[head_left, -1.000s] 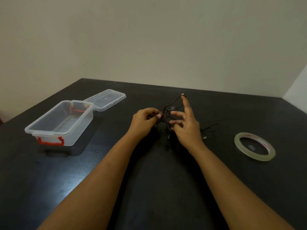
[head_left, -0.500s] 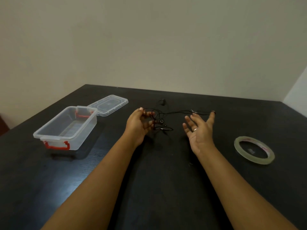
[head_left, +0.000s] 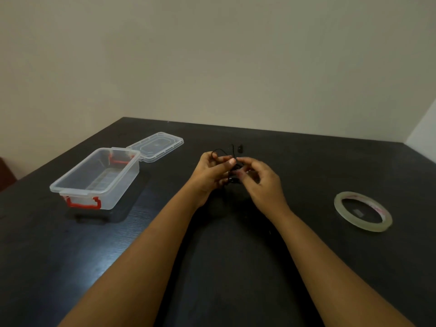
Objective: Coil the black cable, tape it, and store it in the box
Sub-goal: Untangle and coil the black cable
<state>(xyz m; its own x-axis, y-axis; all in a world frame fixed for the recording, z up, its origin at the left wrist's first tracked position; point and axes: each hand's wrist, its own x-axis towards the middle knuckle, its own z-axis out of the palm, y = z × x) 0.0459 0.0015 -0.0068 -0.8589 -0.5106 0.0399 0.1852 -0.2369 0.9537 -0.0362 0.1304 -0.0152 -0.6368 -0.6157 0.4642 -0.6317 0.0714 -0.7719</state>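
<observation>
A thin black cable [head_left: 233, 169] is bunched into small loops between my two hands, above the middle of the black table [head_left: 224, 267]. My left hand [head_left: 211, 172] pinches the loops with thumb and fingers. My right hand [head_left: 260, 182] meets it from the right, fingers curled onto the same bundle. One cable end with a small black plug [head_left: 240, 148] sticks out behind the hands. Most of the cable is hidden by my fingers. The clear plastic box [head_left: 98, 178] with red latches stands open at the left. A roll of clear tape [head_left: 363, 211] lies flat at the right.
The box's clear lid [head_left: 155, 146] lies flat on the table just behind the box. A plain wall runs along the table's far edge. Something reddish-brown [head_left: 6, 172] shows beyond the table's left edge.
My right hand, open and off to the right half a second ago with cable stretched across, has come back left and closed onto the bundle. The cable is now gathered tighter.
</observation>
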